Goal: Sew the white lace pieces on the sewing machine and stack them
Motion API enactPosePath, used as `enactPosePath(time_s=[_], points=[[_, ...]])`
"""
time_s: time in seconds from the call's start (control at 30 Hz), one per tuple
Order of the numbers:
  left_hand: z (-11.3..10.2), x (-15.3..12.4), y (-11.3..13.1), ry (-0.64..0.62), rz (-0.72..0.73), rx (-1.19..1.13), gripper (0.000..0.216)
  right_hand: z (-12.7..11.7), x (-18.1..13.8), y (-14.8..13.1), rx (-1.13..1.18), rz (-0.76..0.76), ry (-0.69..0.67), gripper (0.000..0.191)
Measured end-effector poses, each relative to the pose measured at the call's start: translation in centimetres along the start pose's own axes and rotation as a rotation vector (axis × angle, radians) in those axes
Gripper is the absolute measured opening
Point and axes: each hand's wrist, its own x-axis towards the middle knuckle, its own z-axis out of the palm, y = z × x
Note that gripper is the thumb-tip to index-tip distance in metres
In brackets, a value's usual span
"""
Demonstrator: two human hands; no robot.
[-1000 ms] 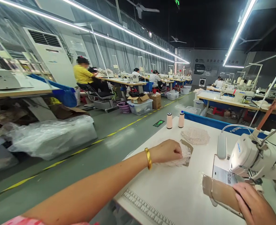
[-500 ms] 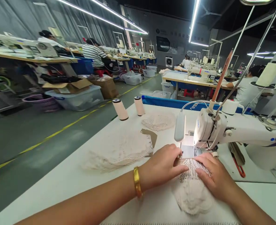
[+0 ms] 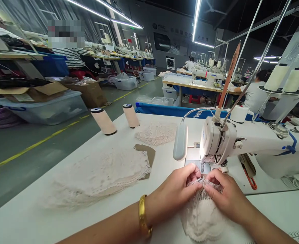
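Observation:
My left hand, with a gold bangle on its wrist, and my right hand both pinch the top edge of a cream lace piece just in front of the needle of a white sewing machine. The lace hangs down over the white table between my wrists. A wide stack of the same lace lies to the left of my left hand, partly over a brown card. A smaller lace pile sits farther back.
Two cones of pale thread stand at the table's far left. A lamp on a bent neck hangs beside the machine head. Other people sit at sewing tables across the aisle, with plastic bins and cardboard boxes on the floor.
My view swung right toward the machine. My left hand left the lace stack and joined my right hand at the needle. Both hands went from lying flat on the lace piece to pinching its edge.

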Motion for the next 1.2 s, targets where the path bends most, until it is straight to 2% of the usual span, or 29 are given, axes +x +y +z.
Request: enactPosePath(time_s=[0.27, 0.37, 0.5, 0.67, 0.8, 1.03, 1.1, 1.2], points=[[0.9, 0.0, -0.6, 0.045, 0.109, 0.056, 0.032, 0.3, -0.3, -0.4, 0.079, 0.030, 0.043, 0.016], [1.1, -0.2, -0.5, 0.062, 0.117, 0.052, 0.034, 0.3, -0.1, -0.4, 0.044, -0.023, 0.066, 0.014], [1.0, -0.4, -0.1, 0.042, 0.069, -0.019, 0.020, 0.2, 0.0, -0.4, 0.020, -0.109, 0.094, 0.017], [1.1, -0.2, 0.2, -0.013, 0.037, -0.147, 0.024, 0.3, -0.2, -0.5, 0.098, -0.150, 0.116, 0.016], [1.3, -0.1, 0.2, 0.040, 0.003, -0.138, 0.019, 0.3, -0.3, -0.3, 0.140, -0.138, 0.126, 0.016], [1.5, -0.5, 0.4, 0.158, 0.172, -0.085, 0.016, 0.0, -0.3, -0.7, 0.150, -0.144, 0.123, 0.015], [1.5, -0.9, 0.7, 0.183, 0.216, -0.087, 0.018, -0.5, -0.6, -1.4, 0.128, -0.184, 0.122, 0.015], [1.4, -1.8, 1.6, 0.159, 0.230, -0.112, 0.007, -1.3, -1.3, -2.7, 0.072, -0.311, 0.127, 0.013]])
